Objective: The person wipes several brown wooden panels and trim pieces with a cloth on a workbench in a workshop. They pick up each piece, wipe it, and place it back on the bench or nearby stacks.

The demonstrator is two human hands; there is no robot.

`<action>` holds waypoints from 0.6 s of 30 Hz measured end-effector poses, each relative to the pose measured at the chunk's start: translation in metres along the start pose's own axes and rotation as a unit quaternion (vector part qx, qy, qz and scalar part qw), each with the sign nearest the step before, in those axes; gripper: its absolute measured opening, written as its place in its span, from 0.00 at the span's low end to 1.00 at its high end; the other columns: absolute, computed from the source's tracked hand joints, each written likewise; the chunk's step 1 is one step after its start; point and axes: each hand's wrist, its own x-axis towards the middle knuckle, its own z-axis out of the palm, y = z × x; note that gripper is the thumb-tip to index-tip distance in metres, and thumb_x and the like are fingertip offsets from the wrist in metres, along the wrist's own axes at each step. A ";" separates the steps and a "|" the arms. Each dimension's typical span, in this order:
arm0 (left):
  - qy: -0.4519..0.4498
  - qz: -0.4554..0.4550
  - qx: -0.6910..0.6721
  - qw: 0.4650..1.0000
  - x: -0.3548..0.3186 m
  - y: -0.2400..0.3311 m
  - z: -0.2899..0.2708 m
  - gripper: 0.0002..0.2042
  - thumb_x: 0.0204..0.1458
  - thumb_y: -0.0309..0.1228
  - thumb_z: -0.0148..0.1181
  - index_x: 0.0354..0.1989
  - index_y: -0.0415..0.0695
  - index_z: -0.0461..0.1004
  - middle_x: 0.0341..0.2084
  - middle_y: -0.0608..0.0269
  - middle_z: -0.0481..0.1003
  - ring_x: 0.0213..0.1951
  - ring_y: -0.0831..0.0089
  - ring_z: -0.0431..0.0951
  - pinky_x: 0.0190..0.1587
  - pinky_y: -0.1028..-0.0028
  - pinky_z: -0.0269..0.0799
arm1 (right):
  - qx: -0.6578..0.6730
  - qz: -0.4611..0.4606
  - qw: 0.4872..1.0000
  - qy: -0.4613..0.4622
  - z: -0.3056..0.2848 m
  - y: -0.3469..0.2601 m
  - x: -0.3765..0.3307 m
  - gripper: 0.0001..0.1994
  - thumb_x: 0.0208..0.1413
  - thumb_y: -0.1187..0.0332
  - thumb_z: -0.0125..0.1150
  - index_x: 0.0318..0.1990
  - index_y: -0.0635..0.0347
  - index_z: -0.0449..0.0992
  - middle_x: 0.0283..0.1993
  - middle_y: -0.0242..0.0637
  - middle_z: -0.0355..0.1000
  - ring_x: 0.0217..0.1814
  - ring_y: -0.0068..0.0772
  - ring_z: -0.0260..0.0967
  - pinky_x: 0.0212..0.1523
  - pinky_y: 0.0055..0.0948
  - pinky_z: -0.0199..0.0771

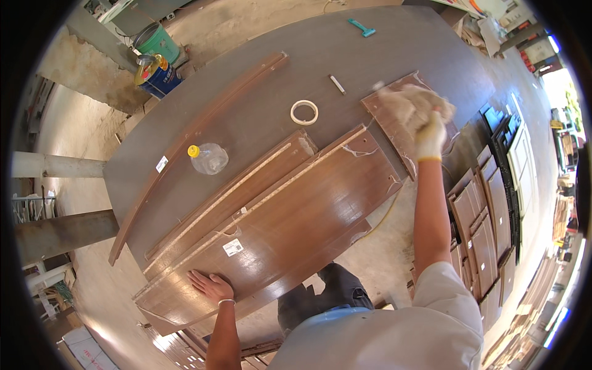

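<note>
My left hand (211, 287) lies flat, fingers spread, on the near left part of a wide brown wood board (308, 216). A small white label (232, 247) is stuck to that board. My right hand (431, 137), in a pale work glove, is closed on a beige rag (410, 106), which is smeared by motion. The rag is over a smaller brown panel (383, 117) at the right of the table, covering much of it. Beyond the wide board lies a narrower brown board (246, 185) with a raw, pale edge.
On the grey table (259, 111) are a clear bottle with yellow cap (209, 158), a tape roll (304, 113), a white marker-like stick (337, 85), a teal scraper-like tool (362, 28) and a long brown strip (197, 132). Brown panels (478, 228) stand at right; buckets (157, 74) at far left.
</note>
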 end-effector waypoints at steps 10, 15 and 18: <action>-0.053 -0.047 0.014 0.997 0.003 0.012 -0.014 0.35 0.62 0.38 0.43 0.76 0.34 0.48 0.78 0.42 0.44 0.78 0.47 0.43 0.79 0.51 0.34 | -0.510 -0.357 0.599 -0.505 -0.056 0.047 -0.269 0.29 0.52 0.66 0.67 0.65 0.48 0.72 0.66 0.39 0.68 0.72 0.50 0.59 0.74 0.56 0.49; -0.022 -0.021 -0.002 1.000 0.003 0.017 -0.019 0.35 0.62 0.38 0.44 0.75 0.33 0.49 0.77 0.40 0.47 0.78 0.45 0.43 0.78 0.49 0.34 | -0.689 0.007 0.654 -0.313 -0.003 0.072 -0.176 0.17 0.57 0.61 0.61 0.52 0.55 0.82 0.45 0.58 0.78 0.53 0.55 0.75 0.58 0.50 0.71; -0.014 -0.025 -0.011 1.000 0.004 0.019 -0.021 0.35 0.61 0.37 0.46 0.74 0.31 0.50 0.77 0.40 0.47 0.78 0.45 0.43 0.78 0.49 0.34 | -0.518 -0.117 0.811 -0.247 0.038 0.091 -0.215 0.17 0.61 0.61 0.59 0.52 0.58 0.81 0.47 0.44 0.80 0.52 0.45 0.75 0.51 0.43 0.77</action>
